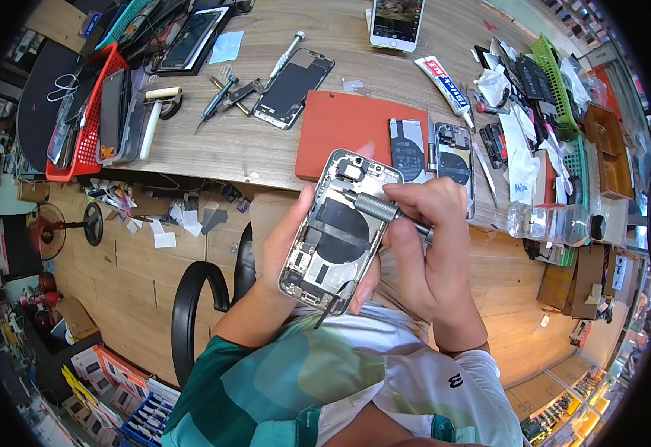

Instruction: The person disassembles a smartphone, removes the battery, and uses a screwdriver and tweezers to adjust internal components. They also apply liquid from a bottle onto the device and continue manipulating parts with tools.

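My left hand (277,249) is wrapped around an opened phone housing (337,231), tilted in front of me at the desk's edge. Its inside faces up, showing a silver frame, a black round area and a camera block near the top. A thin black strip (331,305) sticks out past its lower end. My right hand (441,249) is closed on a grey knurled screwdriver (376,206). The driver's tip points left, at the upper part of the housing; whether it touches a screw is too small to tell.
A red mat (363,123) lies beyond, with a phone battery (407,153) at its right. Beside it lies another opened phone (456,145). Further off are a detached screen (293,88), a glue tube (445,86), screwdrivers (217,102), a propped phone (396,26), a red basket (80,167) and a green basket (556,82).
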A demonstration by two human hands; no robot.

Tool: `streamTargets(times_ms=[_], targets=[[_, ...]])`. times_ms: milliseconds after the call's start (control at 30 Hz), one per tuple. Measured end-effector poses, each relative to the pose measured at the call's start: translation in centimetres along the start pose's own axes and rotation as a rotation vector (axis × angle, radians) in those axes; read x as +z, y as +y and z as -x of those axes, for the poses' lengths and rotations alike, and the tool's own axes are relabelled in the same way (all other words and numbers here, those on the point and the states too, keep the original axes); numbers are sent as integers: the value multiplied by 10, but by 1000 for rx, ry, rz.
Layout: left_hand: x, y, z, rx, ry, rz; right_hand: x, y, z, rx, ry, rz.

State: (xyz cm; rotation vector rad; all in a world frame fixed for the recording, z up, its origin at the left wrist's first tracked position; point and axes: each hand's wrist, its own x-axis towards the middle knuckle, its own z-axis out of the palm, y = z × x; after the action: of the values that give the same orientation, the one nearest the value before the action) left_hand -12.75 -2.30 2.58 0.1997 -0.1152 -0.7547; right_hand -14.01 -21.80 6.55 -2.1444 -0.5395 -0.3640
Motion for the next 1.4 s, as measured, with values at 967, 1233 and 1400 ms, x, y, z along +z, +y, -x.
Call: streamTargets(times_ms=[967,1233,1400], targets=[[-5,0,-6,11,-4,87,-3,1,-4,-38,14,37],[-6,0,-5,19,0,106,-1,4,-2,-40,6,34],[-6,4,-4,-1,10,36,1,3,-2,-21,13,31]])
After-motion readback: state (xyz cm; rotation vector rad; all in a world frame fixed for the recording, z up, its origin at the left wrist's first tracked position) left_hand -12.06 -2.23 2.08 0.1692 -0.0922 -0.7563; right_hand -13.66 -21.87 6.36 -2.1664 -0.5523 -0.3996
